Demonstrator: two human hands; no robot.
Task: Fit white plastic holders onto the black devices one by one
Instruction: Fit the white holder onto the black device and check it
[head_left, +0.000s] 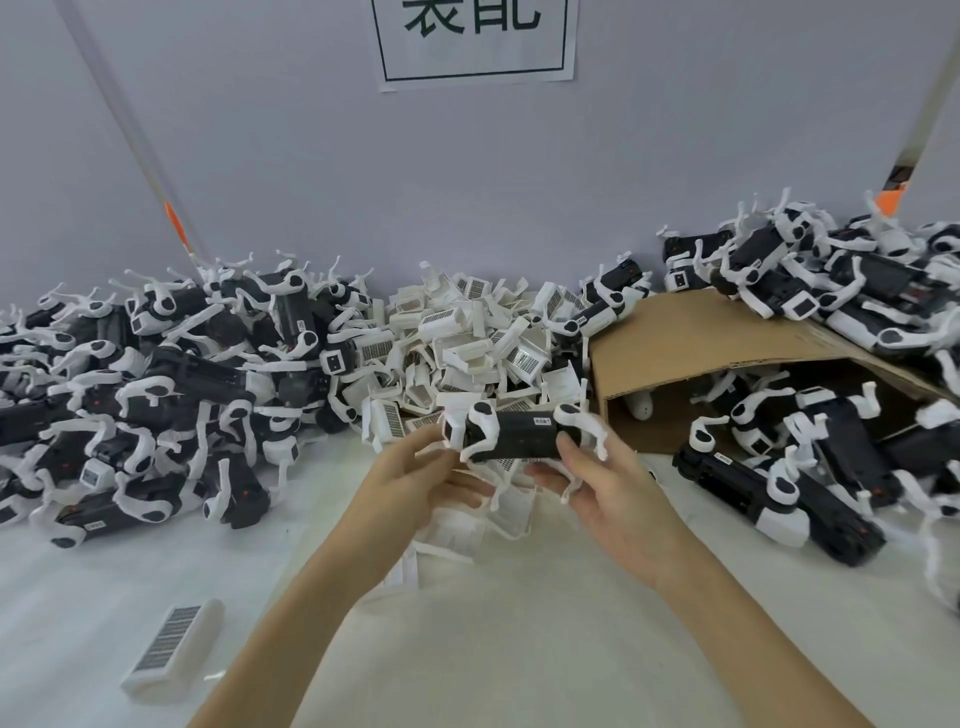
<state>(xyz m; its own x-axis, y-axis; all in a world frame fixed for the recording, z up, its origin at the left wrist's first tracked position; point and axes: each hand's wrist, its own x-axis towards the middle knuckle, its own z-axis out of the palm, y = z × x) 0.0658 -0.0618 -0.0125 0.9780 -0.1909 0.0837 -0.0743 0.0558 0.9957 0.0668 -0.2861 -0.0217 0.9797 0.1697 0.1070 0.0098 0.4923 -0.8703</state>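
Observation:
A black device (519, 435) with white arms hangs level above the table's middle, held between both hands. My left hand (421, 480) grips its left end, where a white plastic holder (457, 427) sits at the tip. My right hand (613, 491) curls round its right end from below, thumb on top. Behind them lies a heap of loose white holders (467, 332) with barcode labels. Piles of black devices with white arms lie at the left (156, 395) and at the right (810, 457).
A tipped cardboard box (727, 343) at the right spills devices onto the white table (519, 623). One lone white holder (174, 642) lies at the front left. A grey wall with a paper sign (475, 41) closes the back.

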